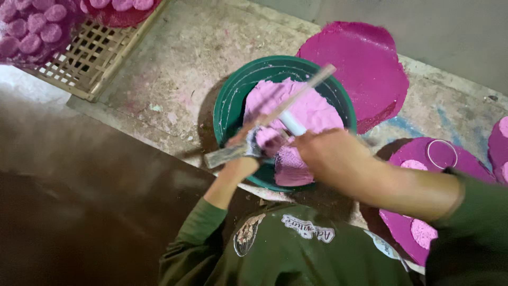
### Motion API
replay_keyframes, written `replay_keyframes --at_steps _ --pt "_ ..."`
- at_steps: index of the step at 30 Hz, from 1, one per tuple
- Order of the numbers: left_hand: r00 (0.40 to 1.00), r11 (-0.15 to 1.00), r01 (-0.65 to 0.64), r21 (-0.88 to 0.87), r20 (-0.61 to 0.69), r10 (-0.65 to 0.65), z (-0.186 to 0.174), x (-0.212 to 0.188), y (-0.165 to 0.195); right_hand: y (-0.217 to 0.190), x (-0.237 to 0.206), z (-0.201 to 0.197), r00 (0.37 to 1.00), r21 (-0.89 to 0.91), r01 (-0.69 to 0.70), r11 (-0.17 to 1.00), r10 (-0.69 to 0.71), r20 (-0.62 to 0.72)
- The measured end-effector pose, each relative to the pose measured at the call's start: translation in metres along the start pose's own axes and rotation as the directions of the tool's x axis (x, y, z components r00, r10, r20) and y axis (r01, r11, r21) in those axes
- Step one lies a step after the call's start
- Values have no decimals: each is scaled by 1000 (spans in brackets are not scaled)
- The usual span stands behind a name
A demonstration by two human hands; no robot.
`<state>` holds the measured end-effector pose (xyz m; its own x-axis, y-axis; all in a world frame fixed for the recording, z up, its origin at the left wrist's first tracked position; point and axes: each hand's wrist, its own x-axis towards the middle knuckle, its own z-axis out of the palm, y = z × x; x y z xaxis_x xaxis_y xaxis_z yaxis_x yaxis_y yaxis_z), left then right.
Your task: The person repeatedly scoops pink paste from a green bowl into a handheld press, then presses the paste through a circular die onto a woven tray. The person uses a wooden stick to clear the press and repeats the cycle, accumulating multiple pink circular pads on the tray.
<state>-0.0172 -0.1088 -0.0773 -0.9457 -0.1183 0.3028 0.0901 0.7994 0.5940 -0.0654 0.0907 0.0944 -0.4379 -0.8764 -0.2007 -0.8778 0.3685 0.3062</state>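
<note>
Pink paste [307, 114] fills the green bowl [233, 95] on the concrete ledge [174, 69]. Your left hand [244, 145] is closed around a small metal mould [233, 152]; your right hand [323, 151] grips a white stick [299, 103] over the paste.

One head view — looking steeply down, close over the basin [233, 100].

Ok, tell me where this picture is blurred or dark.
Head view: the right hand and the stick across the green basin smear with motion blur; the left hand is softer too; the lower left lies in deep shadow; the pink paste is evenly lit.
</note>
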Motion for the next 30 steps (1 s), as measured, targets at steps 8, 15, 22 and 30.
replay_keyframes --at_steps 8,15,22,30 --pt "994 994 -72 -77 -92 64 -32 15 3 -10 16 -18 983 -137 -2 991 -23 -180" --pt "994 996 39 -74 -101 -47 -11 11 -5 -4 -4 16 989 76 -135 988 139 -48" --pt "911 998 -47 37 -408 58 -14 20 -26 -10 20 56 782 743 151 652 382 -493" --pt "961 972 145 186 -260 -93 -41 41 -15 -11 18 119 943 948 82 309 283 -174"
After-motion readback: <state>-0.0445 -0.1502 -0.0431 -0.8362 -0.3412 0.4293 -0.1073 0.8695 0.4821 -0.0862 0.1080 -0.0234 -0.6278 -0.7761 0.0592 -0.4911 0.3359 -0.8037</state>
